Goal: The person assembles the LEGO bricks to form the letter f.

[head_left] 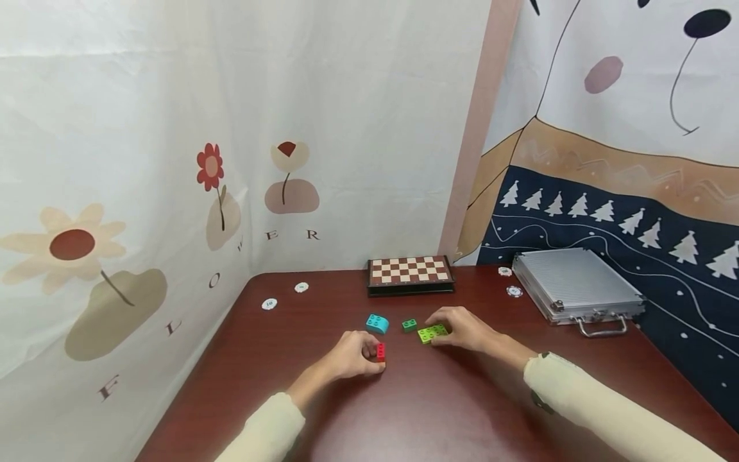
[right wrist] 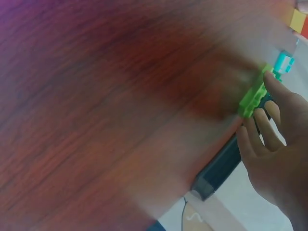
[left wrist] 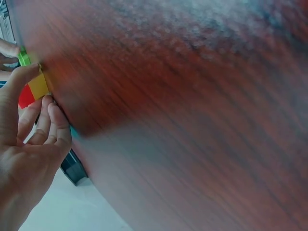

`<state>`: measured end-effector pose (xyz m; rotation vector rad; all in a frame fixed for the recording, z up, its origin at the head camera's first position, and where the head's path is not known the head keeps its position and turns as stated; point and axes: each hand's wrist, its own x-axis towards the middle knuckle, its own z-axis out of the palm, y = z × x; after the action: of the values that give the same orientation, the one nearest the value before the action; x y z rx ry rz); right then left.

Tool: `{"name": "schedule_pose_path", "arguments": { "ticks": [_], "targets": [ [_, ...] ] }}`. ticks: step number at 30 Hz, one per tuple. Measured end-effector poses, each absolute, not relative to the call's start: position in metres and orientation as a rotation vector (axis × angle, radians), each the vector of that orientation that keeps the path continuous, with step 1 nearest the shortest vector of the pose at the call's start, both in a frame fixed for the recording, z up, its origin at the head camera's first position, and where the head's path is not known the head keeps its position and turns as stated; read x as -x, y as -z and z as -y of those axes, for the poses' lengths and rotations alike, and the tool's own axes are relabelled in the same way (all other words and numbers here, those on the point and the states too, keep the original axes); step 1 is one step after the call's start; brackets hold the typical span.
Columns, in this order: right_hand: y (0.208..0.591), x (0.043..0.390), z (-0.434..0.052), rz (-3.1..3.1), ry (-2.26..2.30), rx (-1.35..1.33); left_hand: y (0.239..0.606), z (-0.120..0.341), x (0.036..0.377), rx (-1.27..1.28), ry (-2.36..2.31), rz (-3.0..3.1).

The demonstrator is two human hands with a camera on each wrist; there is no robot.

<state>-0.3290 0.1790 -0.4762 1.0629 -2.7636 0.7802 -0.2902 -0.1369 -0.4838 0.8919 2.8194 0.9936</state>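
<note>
My left hand [head_left: 349, 355] pinches a red toy building brick [head_left: 380, 351] between thumb and fingers. In the left wrist view a yellow brick [left wrist: 38, 87] is joined to the red one, inside the same pinch. To the right, my right hand [head_left: 466, 330] holds a flat lime-green studded brick [head_left: 428, 333] by its edges, thumb at the near side. The right wrist view shows that lime-green brick [right wrist: 251, 98] close to the tabletop. Between the hands lie a small green brick [head_left: 409, 325] and a turquoise brick [head_left: 377, 323] with a curved end.
A chessboard box [head_left: 411, 272] lies at the back of the dark red table [head_left: 404, 423]. On the right is a silver case [head_left: 577, 282] with its handle toward me. White chips [head_left: 269, 303] lie at the back left, others [head_left: 514, 291] near the case. Printed curtains [head_left: 369, 128] surround the table.
</note>
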Motion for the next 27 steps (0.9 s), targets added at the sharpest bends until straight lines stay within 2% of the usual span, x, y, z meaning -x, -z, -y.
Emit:
{"name": "schedule_pose_path", "arguments": {
  "ticks": [16,27],
  "targets": [
    [0.484,0.333,-0.178,2.752,-0.758,-1.087,0.478,0.144,0.287,-0.872,-1.114,-2.729],
    [0.460,0.318,-0.155,2.702,-0.870,-1.142,0.482,0.141,0.291,-0.844,-1.130,-2.761]
  ]
}}
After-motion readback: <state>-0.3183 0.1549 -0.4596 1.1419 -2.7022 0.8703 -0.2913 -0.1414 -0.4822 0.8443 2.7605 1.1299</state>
